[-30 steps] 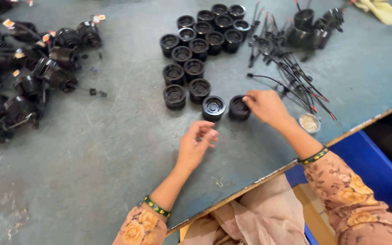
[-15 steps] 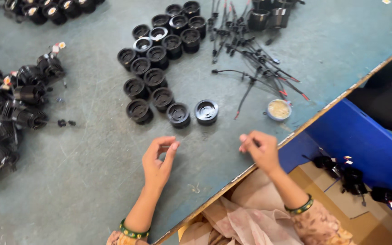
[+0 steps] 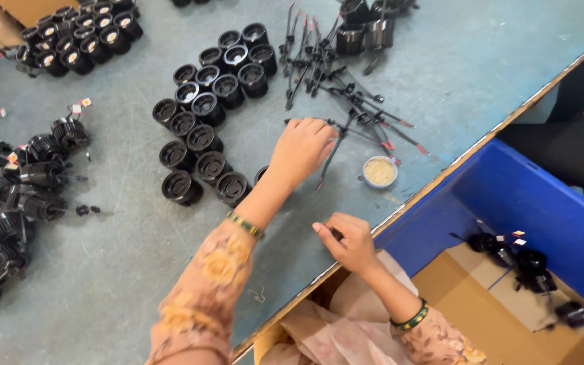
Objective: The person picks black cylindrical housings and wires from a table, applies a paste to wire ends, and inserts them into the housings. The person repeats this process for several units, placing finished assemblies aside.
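The left hand (image 3: 302, 145) reaches out over the table (image 3: 136, 284), palm down, fingers together and curled at the tips onto the near end of a heap of wires (image 3: 353, 108). Whether it has pinched one I cannot tell — the fingertips hide the contact. The wires are thin and black, each with a small dark connector at one end and a red tip at the other, lying crossed and fanned out to the right of the hand.

Just left of the wrist stands a cluster of housings (image 3: 204, 128) — short black round cups, ribbed on the outside, open side up, packed in rows. One of them is half hidden under the forearm.

The right hand (image 3: 349, 240) rests at the table's near edge, fingers loosely curled, thumb and forefinger nearly meeting; nothing shows between them. Between the two hands, a little to the right, sits a small round dish (image 3: 380, 171) of pale granular stuff.
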Action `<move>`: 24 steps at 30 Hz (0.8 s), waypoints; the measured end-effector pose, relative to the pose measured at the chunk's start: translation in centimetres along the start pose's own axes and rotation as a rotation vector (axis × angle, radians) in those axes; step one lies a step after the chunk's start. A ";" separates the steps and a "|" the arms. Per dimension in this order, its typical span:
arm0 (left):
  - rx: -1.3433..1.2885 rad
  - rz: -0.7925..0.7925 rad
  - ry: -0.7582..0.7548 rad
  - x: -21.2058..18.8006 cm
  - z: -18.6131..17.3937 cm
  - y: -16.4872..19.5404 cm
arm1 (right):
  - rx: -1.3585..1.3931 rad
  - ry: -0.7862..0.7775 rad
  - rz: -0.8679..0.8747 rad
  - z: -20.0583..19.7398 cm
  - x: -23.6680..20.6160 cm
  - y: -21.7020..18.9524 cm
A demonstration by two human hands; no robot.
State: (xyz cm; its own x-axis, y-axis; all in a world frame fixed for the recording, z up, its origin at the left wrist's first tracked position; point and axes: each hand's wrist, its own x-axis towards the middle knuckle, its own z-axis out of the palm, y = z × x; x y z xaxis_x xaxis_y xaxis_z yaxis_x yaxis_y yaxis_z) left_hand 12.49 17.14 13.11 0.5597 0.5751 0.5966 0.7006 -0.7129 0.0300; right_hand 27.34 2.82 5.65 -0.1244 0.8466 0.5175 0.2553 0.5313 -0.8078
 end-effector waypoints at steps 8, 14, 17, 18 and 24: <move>0.365 -0.091 -0.313 4.3 4.9 -4.4 | 0.016 0.075 0.043 0.3 0.3 0.0; -0.214 -0.398 -0.034 0.0 -3.2 -3.9 | -0.018 0.086 -0.005 0.4 0.0 0.2; -0.962 -0.662 -0.014 -4.9 -7.7 0.7 | -0.017 0.087 0.041 0.4 0.0 0.2; -1.241 -0.745 -0.028 -7.1 -8.9 2.5 | -0.009 0.091 0.038 0.3 0.0 0.1; -1.926 -1.072 -0.025 -16.9 -9.6 9.7 | 0.262 -0.040 0.197 -0.1 0.4 -0.9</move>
State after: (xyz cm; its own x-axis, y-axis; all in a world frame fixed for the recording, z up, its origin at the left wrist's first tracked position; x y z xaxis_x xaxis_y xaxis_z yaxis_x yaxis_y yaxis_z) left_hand 5.55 -3.31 11.01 0.3889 0.9017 -0.1889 -0.4940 0.3772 0.7834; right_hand 27.17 2.67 6.57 -0.1359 0.9317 0.3368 0.0238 0.3429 -0.9391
